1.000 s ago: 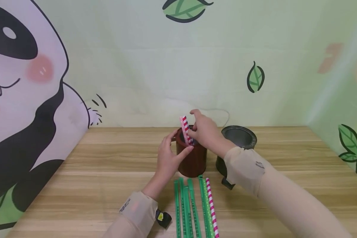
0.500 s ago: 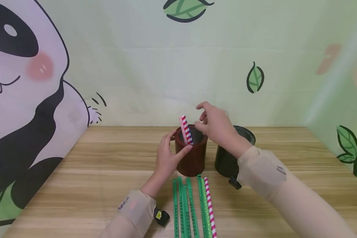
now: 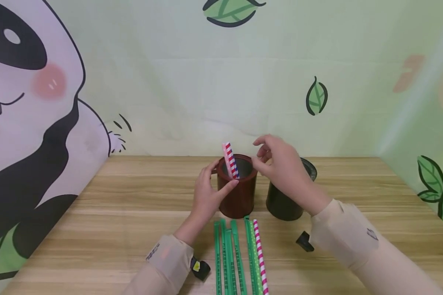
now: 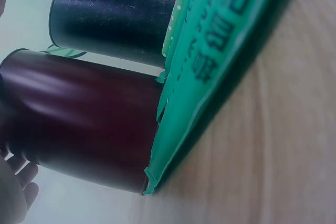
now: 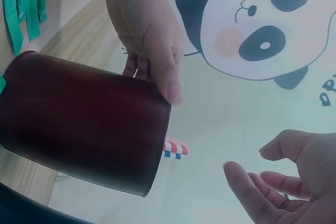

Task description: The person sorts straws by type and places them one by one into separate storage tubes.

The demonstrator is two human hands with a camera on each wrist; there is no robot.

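My left hand (image 3: 208, 192) holds a reddish-brown mug (image 3: 237, 198) from its left side, thumb over the rim and fingers near the handle. Inside the mug lean several paper straws (image 3: 230, 160), one pale pink, others striped red or blue with white; their tops stick out above the rim. To the right of the rim hovers my right hand (image 3: 286, 168), fingers loosely bent, with nothing between them. The right wrist view shows a gap between this hand (image 5: 289, 177) and the straws (image 5: 176, 148). The mug (image 4: 79, 124) stands upright; its handle is mostly hidden.
A black cup (image 3: 284, 203) stands right of the mug, partly behind my right hand. In front of the mug lie several green-wrapped straws (image 3: 229, 262), a green dotted straw (image 3: 256, 258) and a pink-striped straw (image 3: 260, 256) on the wooden table (image 3: 133, 192). A printed backdrop rises behind.
My right hand has let go of the straws and moved right, away from the mug's mouth. The straws stay leaning in the mug. My left hand keeps its hold.
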